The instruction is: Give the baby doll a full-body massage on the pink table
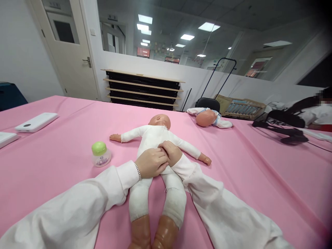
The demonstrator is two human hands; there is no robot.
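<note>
Doll point(154, 135) already laid out, jar point(101, 159) still lidded; left hand point(152, 162) and right hand point(171, 152) are bunched together over the doll's middle, can't tell if pinching cloth point(146, 143).

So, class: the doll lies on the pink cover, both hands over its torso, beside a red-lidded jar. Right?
Not quite: the head view shows the jar has a green lid, not red. The doll lies on the pink cover, left hand and right hand over its torso.
</note>
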